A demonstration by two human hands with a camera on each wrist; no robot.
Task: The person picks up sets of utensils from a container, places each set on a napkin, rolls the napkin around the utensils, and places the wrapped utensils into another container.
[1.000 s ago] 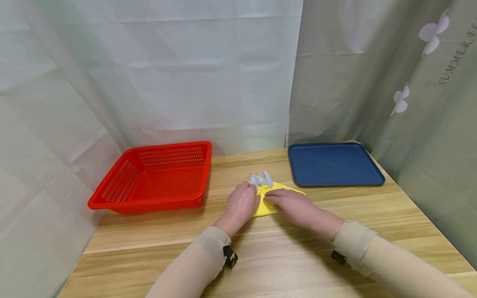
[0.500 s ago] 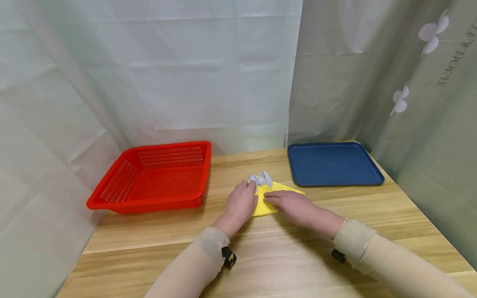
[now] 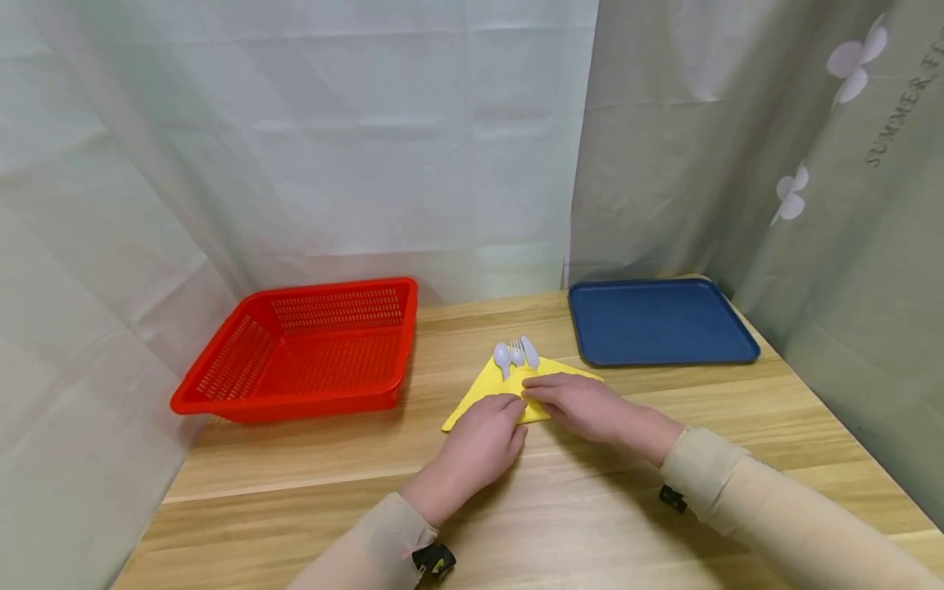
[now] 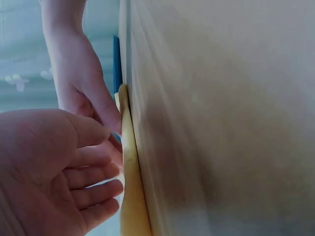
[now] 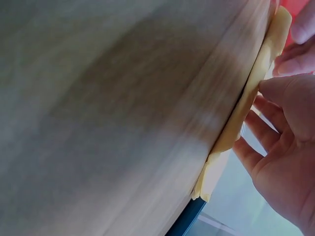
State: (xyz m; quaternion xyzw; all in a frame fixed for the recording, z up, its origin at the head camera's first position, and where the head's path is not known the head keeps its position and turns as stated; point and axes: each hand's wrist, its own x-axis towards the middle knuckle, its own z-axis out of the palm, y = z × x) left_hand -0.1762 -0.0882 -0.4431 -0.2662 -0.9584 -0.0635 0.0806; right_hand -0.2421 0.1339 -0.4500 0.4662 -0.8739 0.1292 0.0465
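Note:
A yellow napkin (image 3: 478,395), folded to a triangle, lies on the wooden table. At its far edge the heads of a white spoon (image 3: 502,356), fork (image 3: 517,354) and knife (image 3: 530,352) stick out; their handles are hidden by folded cloth and hands. My right hand (image 3: 586,407) rests its extended fingertips on the napkin's middle. The left hand (image 3: 481,442) is at the near edge with loosely bent fingers, its fingertips by those of the right. In the left wrist view its fingers (image 4: 93,194) are spread beside the cloth, grasping nothing.
A red plastic basket (image 3: 295,406) stands at the back left of the table. Toward the back right lies a blue tray (image 3: 664,324). Pale curtains (image 3: 413,147) hang behind and along both sides.
My left hand has drawn back toward me from beside the spoon to the near edge, uncovering the spoon and the napkin's left corner. The right hand has stayed in place.

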